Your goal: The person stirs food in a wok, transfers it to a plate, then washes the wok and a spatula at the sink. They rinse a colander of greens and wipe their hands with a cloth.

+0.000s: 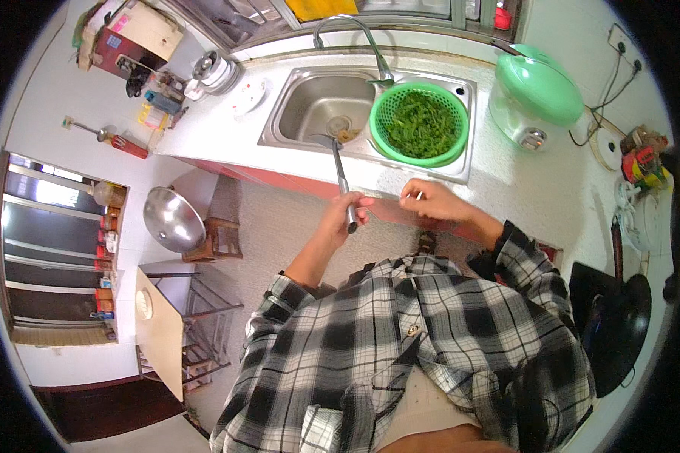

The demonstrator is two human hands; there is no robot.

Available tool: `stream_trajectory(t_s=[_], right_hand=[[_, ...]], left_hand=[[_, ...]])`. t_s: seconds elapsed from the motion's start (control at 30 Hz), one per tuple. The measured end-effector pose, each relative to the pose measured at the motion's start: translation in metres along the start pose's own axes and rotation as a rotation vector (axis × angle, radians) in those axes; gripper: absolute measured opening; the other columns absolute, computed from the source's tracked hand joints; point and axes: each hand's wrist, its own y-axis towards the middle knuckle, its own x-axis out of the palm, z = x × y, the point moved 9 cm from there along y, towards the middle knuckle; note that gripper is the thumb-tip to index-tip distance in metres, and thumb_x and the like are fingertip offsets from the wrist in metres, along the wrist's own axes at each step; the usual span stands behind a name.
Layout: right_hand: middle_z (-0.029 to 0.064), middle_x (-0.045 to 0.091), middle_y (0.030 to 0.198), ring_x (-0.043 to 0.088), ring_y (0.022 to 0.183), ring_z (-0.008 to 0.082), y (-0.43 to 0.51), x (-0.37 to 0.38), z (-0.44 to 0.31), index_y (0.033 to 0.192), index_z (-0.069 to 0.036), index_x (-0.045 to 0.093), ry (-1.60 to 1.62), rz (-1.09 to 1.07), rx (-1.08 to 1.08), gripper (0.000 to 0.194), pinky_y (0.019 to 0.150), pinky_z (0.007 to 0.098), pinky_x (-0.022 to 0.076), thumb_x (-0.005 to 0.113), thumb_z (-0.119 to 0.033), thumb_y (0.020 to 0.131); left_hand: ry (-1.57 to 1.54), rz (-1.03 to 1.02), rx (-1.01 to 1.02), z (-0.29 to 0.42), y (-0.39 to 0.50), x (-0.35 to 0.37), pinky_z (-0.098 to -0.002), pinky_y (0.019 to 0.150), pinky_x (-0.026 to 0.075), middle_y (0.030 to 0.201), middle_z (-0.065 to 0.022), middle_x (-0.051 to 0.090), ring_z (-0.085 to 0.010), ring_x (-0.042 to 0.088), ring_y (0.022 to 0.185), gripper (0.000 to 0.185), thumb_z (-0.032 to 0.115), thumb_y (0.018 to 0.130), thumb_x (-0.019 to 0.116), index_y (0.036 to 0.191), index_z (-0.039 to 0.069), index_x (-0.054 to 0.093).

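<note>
My left hand [340, 215] is closed around the handle of a long metal cooking utensil [340, 170], which looks like a spatula. The utensil's head reaches over the front rim of the stainless-steel sink [300, 107]. Just off the counter's front edge is my right hand [436, 199], its fingers curled; a small pale spot shows between them, too unclear to name. Beyond that hand, a green plastic colander [378, 139] full of leafy greens [422, 124] rests on the right part of the sink unit. Yellowish scraps [348, 135] lie by the drain.
A curved faucet [368, 39] arches behind the sink. On the right counter stands a green-lidded appliance [538, 85]; black woks [617, 334] are beside me. Left are a plate [249, 96], stacked metal pots [215, 71], a large metal bowl [174, 219] on a wooden stool [218, 240] and a folding table [161, 334].
</note>
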Motion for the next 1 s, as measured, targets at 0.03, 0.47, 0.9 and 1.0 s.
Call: stream_trajectory(t_s=[0.03, 0.47, 0.9, 1.0], right_hand=[[0.0078, 0.062, 0.084, 0.059, 0.078, 0.0159, 0.003, -0.016, 0.002, 0.093, -0.007, 0.060, -0.113, 0.063, -0.042, 0.030, 0.064, 0.0300, 0.0473, 0.062, -0.035, 0.081], [0.0136, 0.047, 0.116, 0.056, 0.091, 0.0319, 0.072, -0.105, 0.018, 0.115, -0.007, 0.048, -0.517, 0.316, -0.058, 0.041, 0.080, 0.0411, 0.0455, 0.061, -0.021, 0.079], [0.0115, 0.048, 0.119, 0.052, 0.101, 0.0357, 0.073, -0.132, 0.038, 0.115, -0.010, 0.047, -0.723, 0.423, 0.006, 0.039, 0.080, 0.0432, 0.0456, 0.059, -0.024, 0.081], [0.0100, 0.050, 0.117, 0.055, 0.098, 0.0345, 0.064, -0.130, 0.042, 0.114, -0.010, 0.048, -0.680, 0.422, 0.029, 0.036, 0.078, 0.0430, 0.0464, 0.058, -0.023, 0.082]], left_hand=[[0.010, -0.008, -0.016, 0.000, -0.002, -0.005, -0.0266, 0.054, 0.052, 0.077, -0.0058, 0.062, -0.0095, 0.056, 0.056, 0.019, 0.019, 0.088, 0.052, 0.093, 0.001, 0.055], [0.355, 0.141, -0.213, 0.012, 0.013, -0.039, -0.0248, 0.038, 0.039, 0.052, 0.0021, 0.044, -0.0074, 0.040, 0.038, 0.027, 0.027, 0.087, 0.056, 0.071, 0.007, 0.049], [1.733, 0.148, 0.163, 0.064, 0.076, -0.033, -0.0438, 0.069, 0.048, 0.081, -0.0164, 0.063, -0.0333, 0.062, 0.078, 0.023, 0.021, 0.074, 0.056, 0.090, 0.005, 0.060], [1.771, 0.150, 0.182, 0.088, 0.084, -0.026, -0.0458, 0.070, 0.048, 0.083, -0.0170, 0.064, -0.0351, 0.062, 0.081, 0.024, 0.020, 0.073, 0.057, 0.093, 0.006, 0.059]])
